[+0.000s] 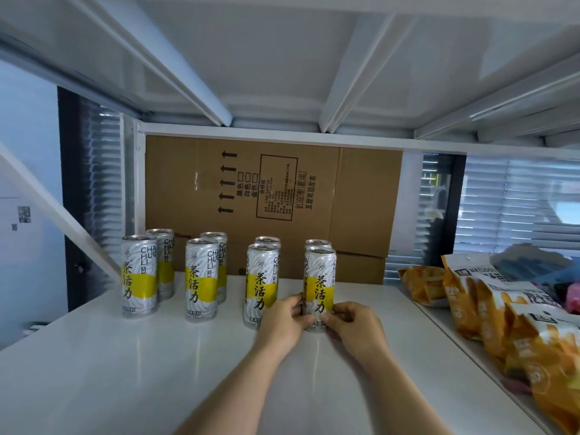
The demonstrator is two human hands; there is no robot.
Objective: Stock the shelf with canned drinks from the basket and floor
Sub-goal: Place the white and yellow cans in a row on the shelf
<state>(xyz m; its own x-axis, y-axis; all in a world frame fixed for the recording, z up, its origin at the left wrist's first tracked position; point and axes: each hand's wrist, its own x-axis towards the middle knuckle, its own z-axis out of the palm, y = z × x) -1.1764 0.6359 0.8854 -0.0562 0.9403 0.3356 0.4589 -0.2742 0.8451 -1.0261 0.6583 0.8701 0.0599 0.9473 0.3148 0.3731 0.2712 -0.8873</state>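
Eight cans stand on the shelf [157,356] in four pairs, labels forward, likely for neat facing. The left hand [284,320] and right hand [351,321] reach in with forearms extended, fingers pinching the base of the rightmost front can [319,277], apparently squaring its label.

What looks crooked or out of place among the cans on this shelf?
Nothing major: all eight silver-and-yellow drink cans stand upright in pairs. The third front can is turned slightly, label off-centre. Both hands grip the rightmost front can.
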